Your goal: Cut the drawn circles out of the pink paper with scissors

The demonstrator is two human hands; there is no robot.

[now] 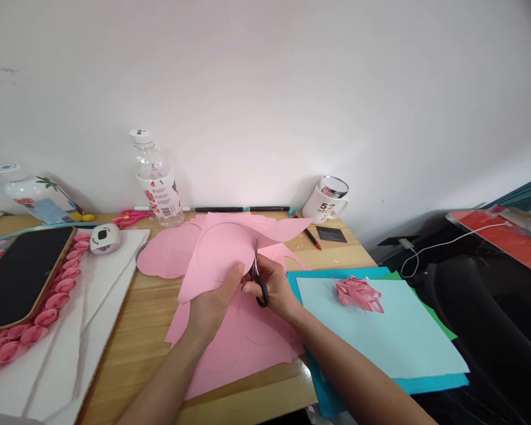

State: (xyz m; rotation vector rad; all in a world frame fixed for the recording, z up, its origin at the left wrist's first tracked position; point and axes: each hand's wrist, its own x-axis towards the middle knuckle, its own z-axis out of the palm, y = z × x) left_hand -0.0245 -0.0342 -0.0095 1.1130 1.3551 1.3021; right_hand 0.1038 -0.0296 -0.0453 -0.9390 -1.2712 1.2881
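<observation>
My left hand point(212, 304) pinches the lower edge of a pink paper sheet point(216, 251) that has a pencilled circle on it, holding it raised above the desk. My right hand point(269, 289) is closed on black-handled scissors point(257, 277), whose blades cut into the sheet along the circle's right side. More pink sheets point(243, 348) lie flat under both hands on the wooden desk point(128, 336).
Light blue paper point(393, 336) with a heap of pink paper scraps point(359, 293) lies to the right. A plastic bottle point(156, 180), white mug point(327, 200), pens and pink scissors point(130, 217) stand along the wall. A phone point(20, 274) rests on pink paper rolls at left.
</observation>
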